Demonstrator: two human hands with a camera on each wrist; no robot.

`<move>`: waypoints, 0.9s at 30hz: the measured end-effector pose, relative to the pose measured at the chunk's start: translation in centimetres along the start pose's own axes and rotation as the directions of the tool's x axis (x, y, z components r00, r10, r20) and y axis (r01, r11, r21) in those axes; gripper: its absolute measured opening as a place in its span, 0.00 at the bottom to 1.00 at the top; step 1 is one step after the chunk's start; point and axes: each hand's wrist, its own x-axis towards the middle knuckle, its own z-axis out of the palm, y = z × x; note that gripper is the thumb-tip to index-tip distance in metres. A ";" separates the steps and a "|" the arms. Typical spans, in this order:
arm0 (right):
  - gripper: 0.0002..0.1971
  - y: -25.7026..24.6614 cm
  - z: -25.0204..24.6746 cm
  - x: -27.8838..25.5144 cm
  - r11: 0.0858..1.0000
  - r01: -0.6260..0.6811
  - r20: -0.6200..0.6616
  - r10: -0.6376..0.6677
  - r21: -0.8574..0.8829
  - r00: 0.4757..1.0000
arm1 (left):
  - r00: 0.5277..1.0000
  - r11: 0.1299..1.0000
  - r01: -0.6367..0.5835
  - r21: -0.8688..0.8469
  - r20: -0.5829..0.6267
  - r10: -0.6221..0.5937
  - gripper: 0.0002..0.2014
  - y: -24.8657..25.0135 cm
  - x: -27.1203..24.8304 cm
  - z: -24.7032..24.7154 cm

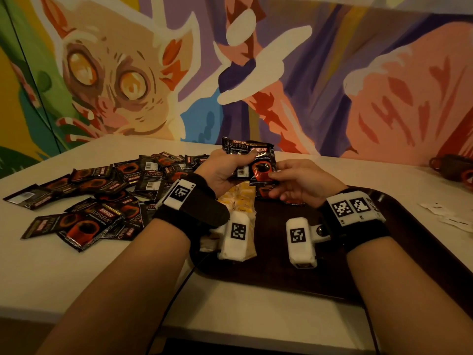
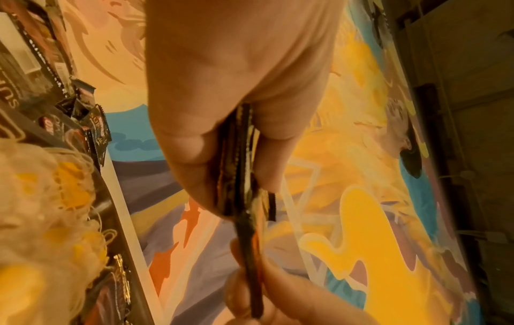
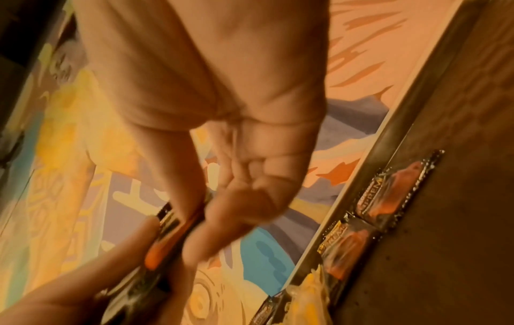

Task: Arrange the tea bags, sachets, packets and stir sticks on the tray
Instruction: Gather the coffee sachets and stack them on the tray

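Observation:
My left hand [image 1: 225, 170] grips a small stack of black coffee sachets [image 1: 240, 160] above the tray's far left part, thumb across their front. My right hand [image 1: 289, 180] pinches the frontmost sachet [image 1: 262, 165] of that stack by its lower right edge. In the left wrist view the stack [image 2: 239, 167] shows edge-on between thumb and fingers. A dark brown tray [image 1: 409, 252] lies under both wrists. On it lie yellow-tagged tea bags [image 1: 240, 198] and a few coffee sachets [image 3: 383, 204] along its far rim.
A loose pile of black coffee sachets [image 1: 102, 196] covers the white table [image 1: 76, 265] left of the tray. White paper packets [image 1: 450, 213] lie at the right edge. A dark cup [image 1: 450, 166] stands far right. A painted wall rises behind the table.

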 end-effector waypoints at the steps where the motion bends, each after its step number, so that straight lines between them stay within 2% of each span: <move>1: 0.04 0.1 0.0 0.2 1.000 0.019 -0.040 -0.019 0.011 0.999 | 1.000 1.000 -0.002 -0.005 -0.001 0.002 0.13 0.0 0.0 0.0; 4: 0.05 0.7 -0.5 1.2 0.998 0.037 -0.179 -0.027 0.051 0.983 | 1.000 0.999 0.007 -0.033 -0.029 -0.008 0.07 0.2 0.3 -0.3; 7: 0.12 1.6 -1.2 2.4 0.992 -0.086 -0.310 0.110 0.090 0.944 | 0.998 0.997 0.029 -0.077 -0.055 -0.033 0.11 0.5 0.5 -0.7; 10: 0.17 2.1 -1.4 2.9 0.967 -0.145 -0.374 0.216 0.209 0.902 | 0.998 0.989 0.043 -0.142 -0.033 -0.048 0.15 0.7 0.4 -0.8; 14: 0.18 2.3 -1.0 3.5 0.954 -0.223 -0.410 0.288 0.198 0.865 | 0.999 0.983 0.049 -0.176 -0.005 -0.051 0.17 1.0 0.0 -0.6; 18: 0.16 2.5 -0.6 3.8 0.944 -0.325 -0.437 0.314 0.051 0.843 | 0.997 0.975 0.077 -0.206 0.015 -0.076 0.18 1.2 -0.2 -0.8; 27: 0.16 2.3 0.2 3.5 0.938 -0.347 -0.455 0.309 0.000 0.835 | 0.995 0.970 0.093 -0.225 0.043 -0.085 0.19 1.5 -0.5 -0.7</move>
